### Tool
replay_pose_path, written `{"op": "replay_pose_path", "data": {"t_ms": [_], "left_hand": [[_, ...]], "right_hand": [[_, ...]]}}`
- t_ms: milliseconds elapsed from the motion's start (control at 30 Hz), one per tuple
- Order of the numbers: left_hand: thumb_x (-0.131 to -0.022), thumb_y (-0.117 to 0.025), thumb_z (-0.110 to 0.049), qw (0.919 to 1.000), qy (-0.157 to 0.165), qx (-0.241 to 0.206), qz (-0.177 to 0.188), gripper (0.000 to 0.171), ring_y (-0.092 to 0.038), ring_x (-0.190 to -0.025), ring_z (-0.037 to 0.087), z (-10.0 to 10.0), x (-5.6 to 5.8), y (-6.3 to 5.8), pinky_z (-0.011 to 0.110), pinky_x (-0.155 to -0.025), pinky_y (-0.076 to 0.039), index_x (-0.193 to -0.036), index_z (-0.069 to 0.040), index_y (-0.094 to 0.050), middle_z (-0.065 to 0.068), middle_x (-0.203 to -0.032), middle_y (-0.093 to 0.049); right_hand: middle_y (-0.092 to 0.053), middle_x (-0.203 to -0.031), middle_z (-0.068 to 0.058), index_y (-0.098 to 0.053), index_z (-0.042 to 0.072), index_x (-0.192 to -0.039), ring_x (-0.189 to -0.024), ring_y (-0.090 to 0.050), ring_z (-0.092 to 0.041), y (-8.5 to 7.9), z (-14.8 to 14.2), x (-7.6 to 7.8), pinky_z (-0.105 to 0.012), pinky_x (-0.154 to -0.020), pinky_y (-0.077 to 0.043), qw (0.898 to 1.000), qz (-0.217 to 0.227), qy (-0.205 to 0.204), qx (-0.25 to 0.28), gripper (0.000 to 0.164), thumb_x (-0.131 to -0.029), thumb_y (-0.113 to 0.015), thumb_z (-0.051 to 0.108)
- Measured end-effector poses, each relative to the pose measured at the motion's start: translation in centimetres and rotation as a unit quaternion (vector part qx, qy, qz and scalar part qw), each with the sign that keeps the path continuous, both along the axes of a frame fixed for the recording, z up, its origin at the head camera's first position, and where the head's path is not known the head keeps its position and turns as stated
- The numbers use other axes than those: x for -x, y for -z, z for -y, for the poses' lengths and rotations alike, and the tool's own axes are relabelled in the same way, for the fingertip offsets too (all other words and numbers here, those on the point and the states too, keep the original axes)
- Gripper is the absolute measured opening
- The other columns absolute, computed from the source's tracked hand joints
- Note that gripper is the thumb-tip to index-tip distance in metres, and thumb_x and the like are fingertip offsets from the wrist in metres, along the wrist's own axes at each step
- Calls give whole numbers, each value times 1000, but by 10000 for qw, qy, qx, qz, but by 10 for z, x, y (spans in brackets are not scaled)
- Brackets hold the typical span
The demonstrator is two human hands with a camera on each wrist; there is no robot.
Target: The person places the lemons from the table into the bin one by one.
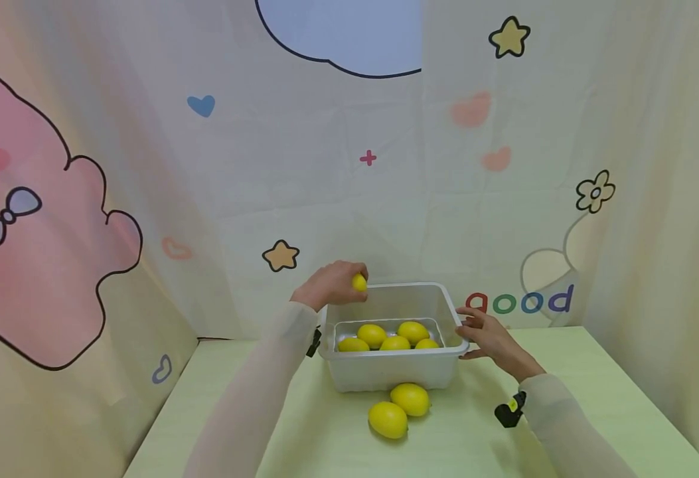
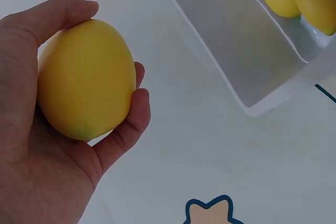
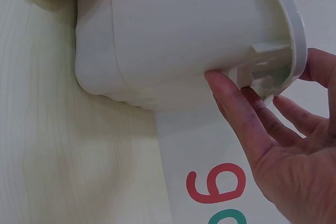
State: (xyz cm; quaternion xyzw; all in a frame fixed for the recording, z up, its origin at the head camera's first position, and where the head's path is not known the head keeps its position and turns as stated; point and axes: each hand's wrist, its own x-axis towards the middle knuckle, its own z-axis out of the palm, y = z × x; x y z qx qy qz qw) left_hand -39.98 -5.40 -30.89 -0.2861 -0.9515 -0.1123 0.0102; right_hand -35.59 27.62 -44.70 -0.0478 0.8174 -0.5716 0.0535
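Observation:
A lemon (image 2: 86, 80) is held in my left hand (image 1: 332, 284), fingers and thumb curled round it. In the head view that hand is over the back left corner of a white plastic bin (image 1: 391, 368). My right hand (image 1: 492, 342) grips the bin's right end; in the right wrist view the fingers (image 3: 239, 114) reach under the rim, with the thumb at its edge. Several lemons (image 1: 395, 343) lie on the bin's floor. Just in front of the bin, two more lemons rest on the table, a nearer one (image 1: 388, 419) and a farther one (image 1: 410, 399).
The pale green table (image 1: 301, 445) ends at a hanging printed cloth (image 1: 385, 212) close behind the bin. More printed cloth closes in the left and right sides. Black wrist cameras sit on both sleeves, the right one (image 1: 510, 410) low over the table.

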Motion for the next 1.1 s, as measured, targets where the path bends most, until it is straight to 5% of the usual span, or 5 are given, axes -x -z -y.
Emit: {"op": "replay_pose_path", "data": {"t_ms": [667, 1100], "left_hand": [[-86, -70, -30, 9927, -661, -126, 996, 38, -56, -97, 21, -8, 20, 26, 33, -80, -53, -121, -19, -62, 0, -114, -63], [-79, -76, -28, 9798, -1173, -151, 1613, 40, -57, -99, 22, -6, 28, 50, 41, -86, -54, -117, -23, -67, -1, -121, -63]], "right_hand": [[-37, -147, -32, -29, 7, -152, -117, -58, -42, 1, -2, 0, -45, -78, -61, 9999, 1, -33, 106, 61, -99, -56, 20], [-37, -147, -33, -30, 7, -151, -113, -60, -39, 1, -3, 2, -45, -77, -61, 9999, -14, -39, 138, 60, -99, -56, 18]]}}
